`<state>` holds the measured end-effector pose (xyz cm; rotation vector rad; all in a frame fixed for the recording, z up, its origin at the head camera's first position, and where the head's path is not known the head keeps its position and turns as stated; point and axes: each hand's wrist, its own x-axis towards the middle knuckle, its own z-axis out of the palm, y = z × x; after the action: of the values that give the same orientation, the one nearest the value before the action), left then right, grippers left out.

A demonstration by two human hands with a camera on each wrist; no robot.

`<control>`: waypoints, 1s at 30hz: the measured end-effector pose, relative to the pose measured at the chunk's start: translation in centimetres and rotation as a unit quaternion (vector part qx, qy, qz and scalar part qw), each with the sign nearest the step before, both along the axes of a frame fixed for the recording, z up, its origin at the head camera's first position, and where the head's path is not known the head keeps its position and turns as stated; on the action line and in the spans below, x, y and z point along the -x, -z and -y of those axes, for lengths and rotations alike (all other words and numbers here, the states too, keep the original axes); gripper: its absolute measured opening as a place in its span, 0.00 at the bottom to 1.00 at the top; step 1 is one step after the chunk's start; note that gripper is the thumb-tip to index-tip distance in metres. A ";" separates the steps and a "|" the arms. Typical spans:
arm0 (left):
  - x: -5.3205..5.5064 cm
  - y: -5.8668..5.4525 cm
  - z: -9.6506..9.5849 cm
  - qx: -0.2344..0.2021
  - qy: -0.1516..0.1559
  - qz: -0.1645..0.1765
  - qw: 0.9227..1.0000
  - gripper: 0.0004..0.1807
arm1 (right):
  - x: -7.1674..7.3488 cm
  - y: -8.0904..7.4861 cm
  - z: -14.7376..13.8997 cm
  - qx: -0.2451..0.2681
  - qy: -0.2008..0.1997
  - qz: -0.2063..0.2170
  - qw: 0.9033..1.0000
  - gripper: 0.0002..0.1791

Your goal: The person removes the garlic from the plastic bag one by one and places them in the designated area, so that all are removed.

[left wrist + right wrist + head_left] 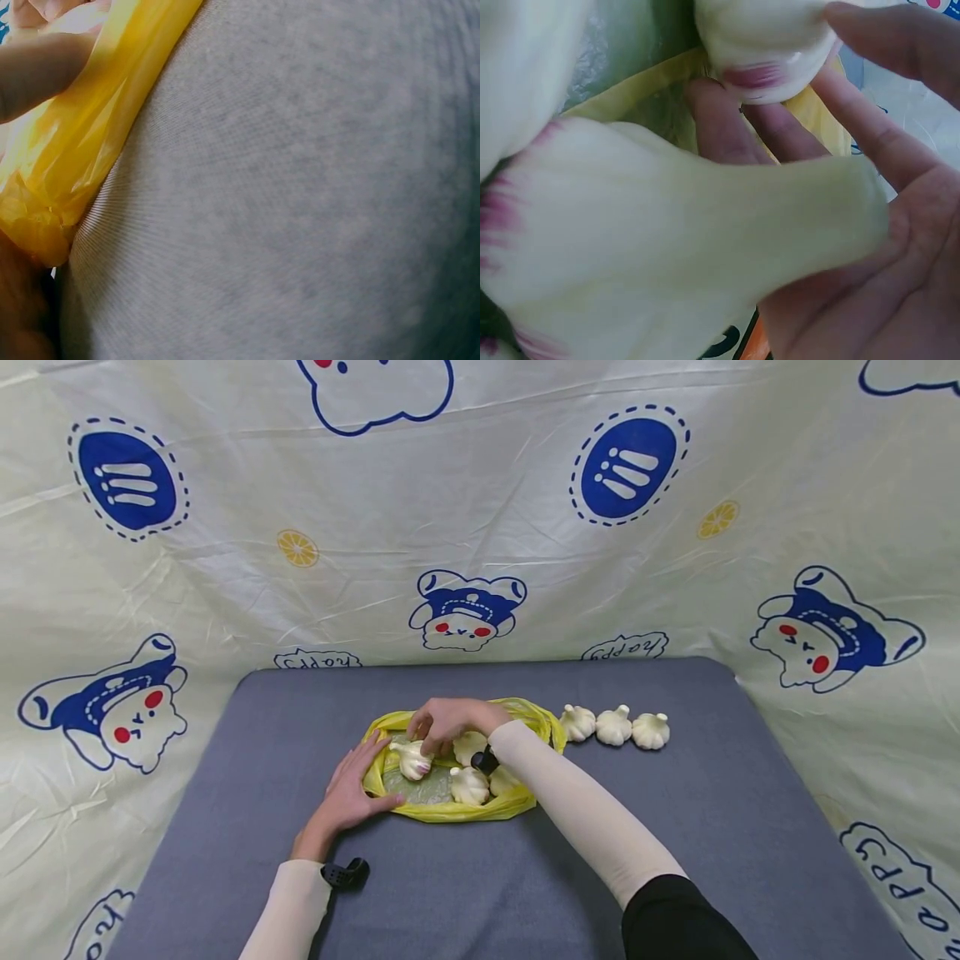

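Note:
A yellow plastic bag [450, 812] lies on the table with its mouth spread wide. Several garlic bulbs [469, 786] sit inside its right part. My right hand [453, 722] reaches over the bag and pinches a garlic bulb [412, 762] near the left end; the right wrist view shows thumb and fingers around that bulb [761, 49]. Another bulb [645, 225] with a thick stem fills the foreground there. My left hand [352, 789] rests against the bag's left end, fingers extended along the rim, its thumb [41, 71] lying on the yellow plastic [112, 97].
Three garlic bulbs [614, 725] stand in a row on the grey table [315, 710], just right of the bag. A patterned white sheet [510, 527] hangs behind the table. Dark wrist devices [347, 874] are worn on the wrists.

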<state>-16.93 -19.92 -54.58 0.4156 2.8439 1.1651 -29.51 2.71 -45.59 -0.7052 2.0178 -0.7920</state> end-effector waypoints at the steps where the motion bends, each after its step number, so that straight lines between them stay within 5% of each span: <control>1: 0.0 0.0 0.0 0.000 0.000 -0.001 1.000 0.55 | 0.0 0.0 0.0 0.000 -0.001 0.002 1.000 0.23; 17: -0.2 -0.2 -0.2 0.004 -0.006 0.005 1.000 0.55 | -0.5 -0.1 0.5 -0.035 -0.068 -0.031 0.997 0.25; 30: -0.1 -0.1 -0.2 0.005 -0.007 0.006 1.000 0.55 | -0.3 -0.1 0.0 -0.017 -0.035 -0.047 0.998 0.23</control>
<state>-16.80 -19.73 -54.44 0.3887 2.8451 1.1515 -29.22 2.72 -45.45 -0.8026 2.0737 -0.6944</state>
